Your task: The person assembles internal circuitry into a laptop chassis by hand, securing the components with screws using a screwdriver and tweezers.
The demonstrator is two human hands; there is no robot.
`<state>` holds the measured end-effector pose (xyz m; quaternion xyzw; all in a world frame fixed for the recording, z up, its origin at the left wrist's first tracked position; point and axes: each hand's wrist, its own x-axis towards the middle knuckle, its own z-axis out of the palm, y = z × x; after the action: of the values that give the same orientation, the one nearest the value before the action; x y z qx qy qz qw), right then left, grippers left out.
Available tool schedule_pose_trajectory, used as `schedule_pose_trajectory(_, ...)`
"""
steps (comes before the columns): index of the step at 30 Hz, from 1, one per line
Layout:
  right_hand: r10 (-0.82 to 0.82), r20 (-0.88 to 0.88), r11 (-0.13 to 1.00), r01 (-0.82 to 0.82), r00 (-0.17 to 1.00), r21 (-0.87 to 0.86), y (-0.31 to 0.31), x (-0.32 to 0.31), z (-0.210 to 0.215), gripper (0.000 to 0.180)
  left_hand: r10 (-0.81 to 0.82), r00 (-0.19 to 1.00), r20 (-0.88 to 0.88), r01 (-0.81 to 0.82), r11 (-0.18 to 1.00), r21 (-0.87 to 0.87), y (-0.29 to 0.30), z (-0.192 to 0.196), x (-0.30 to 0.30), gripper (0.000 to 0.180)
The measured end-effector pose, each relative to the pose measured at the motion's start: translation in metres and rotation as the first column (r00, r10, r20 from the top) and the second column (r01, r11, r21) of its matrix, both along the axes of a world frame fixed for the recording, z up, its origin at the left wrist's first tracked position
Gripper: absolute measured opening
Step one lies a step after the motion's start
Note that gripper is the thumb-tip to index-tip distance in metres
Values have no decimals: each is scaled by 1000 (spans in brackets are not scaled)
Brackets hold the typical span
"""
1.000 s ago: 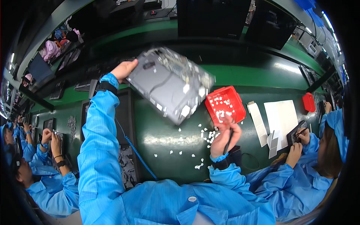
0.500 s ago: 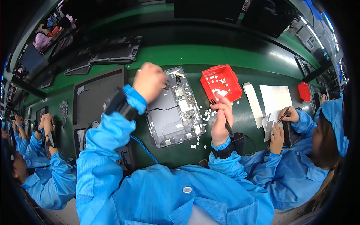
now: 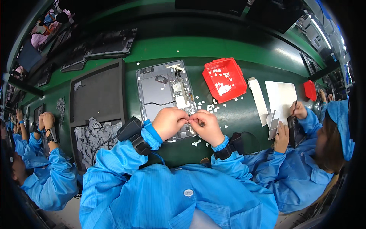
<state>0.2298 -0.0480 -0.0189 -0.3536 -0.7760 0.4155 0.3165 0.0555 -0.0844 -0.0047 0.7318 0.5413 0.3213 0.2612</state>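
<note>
My left hand (image 3: 170, 123) and my right hand (image 3: 209, 126) meet over the lower part of an opened, flat grey device (image 3: 150, 89) with a bare circuit board (image 3: 178, 88). Thumb and fingers of both are pinched together, fingertips nearly touching; whatever is between them is too small to make out. A dark bit of the tweezers (image 3: 202, 124) shows among my right fingers, the rest hidden in the hand. A small dark part (image 3: 161, 79) lies on the device's upper half, and a thin black cable (image 3: 158, 103) crosses its middle.
Small white pieces (image 3: 211, 108) lie scattered right of the device, below a red bin (image 3: 243, 84) holding more. A dark foam tray (image 3: 121, 89) with grey parts (image 3: 95, 133) stands left. At right, a co-worker's hands (image 3: 282, 138) work beside white sheets (image 3: 280, 93).
My left hand has come down from the device's upper left to its lower edge. My right hand has moved left to meet it, and the tweezers are now mostly hidden.
</note>
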Motion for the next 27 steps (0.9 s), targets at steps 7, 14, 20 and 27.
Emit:
schedule_pose_trajectory(7,37,-44,964,-24,998,264,-5,-13,-4,9,170,957,236,-110,963,-246,-11,-2,-7,13)
schedule_pose_trajectory(14,-32,65,954,11,997,300,1,-11,-5,18,166,955,248,-94,956,-277,-9,-4,-7,14)
schedule_pose_trajectory(20,-355,122,802,235,927,550,10,8,7,11,85,993,76,-75,989,-125,-9,0,-10,11)
schedule_pose_trajectory(27,-279,-195,960,276,940,-45,-7,23,-9,12,26,989,-147,8,974,228,-12,-1,-9,10)
